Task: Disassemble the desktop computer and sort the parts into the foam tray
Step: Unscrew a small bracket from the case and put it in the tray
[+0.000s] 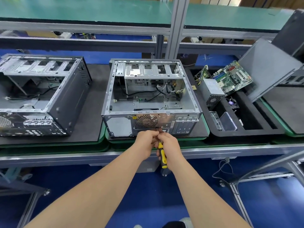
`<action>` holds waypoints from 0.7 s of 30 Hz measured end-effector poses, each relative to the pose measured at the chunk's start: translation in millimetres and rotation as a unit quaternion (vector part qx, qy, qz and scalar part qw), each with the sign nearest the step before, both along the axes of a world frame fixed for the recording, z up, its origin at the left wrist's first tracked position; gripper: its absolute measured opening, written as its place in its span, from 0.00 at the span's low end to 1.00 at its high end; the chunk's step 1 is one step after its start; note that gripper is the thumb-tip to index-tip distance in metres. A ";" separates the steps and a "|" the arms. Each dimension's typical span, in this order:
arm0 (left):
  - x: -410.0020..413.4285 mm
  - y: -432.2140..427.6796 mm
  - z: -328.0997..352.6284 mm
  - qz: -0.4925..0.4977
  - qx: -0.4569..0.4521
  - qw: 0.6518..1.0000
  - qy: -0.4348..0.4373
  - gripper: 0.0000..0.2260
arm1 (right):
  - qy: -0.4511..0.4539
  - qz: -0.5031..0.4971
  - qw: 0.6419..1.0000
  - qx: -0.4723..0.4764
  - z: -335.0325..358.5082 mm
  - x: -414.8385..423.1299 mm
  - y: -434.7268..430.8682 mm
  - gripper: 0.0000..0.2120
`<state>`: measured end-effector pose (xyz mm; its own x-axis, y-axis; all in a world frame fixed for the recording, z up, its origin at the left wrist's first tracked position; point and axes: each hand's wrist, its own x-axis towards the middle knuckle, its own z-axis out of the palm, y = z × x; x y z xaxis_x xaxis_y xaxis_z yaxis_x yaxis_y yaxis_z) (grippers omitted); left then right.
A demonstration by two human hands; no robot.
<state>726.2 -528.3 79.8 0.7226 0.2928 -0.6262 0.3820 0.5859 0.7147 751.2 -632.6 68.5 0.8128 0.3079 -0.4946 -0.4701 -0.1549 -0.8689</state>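
Case [115,89] centre-frame mostly gutted — motherboard [233,78] and PSU [211,89] sit in tray [246,133] at right. Right hand [169,143] grips screwdriver [162,153], left hand [146,139] pinches its tip at rear panel — cables [162,93] left inside.

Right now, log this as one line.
right hand grips screwdriver | left hand steadies shaft | tip at case rear | motherboard, power supply in foam tray

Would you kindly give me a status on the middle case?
Right hand grips screwdriver; left hand at its tip, hold unclear. Tip at case rear, below fan grille. Motherboard, power supply in foam tray.
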 end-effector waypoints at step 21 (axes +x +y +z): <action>14.5 30.8 92.9 -0.292 0.673 0.678 -0.053 0.09 | 0.313 0.029 0.885 0.343 -6.8 -2.8 -11.8 0.19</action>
<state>740.7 -497.5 172.7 0.9812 0.1926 -0.0119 0.1732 -0.8522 0.4936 748.4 -644.5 61.6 0.4192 0.7423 -0.5228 -0.9011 0.2696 -0.3397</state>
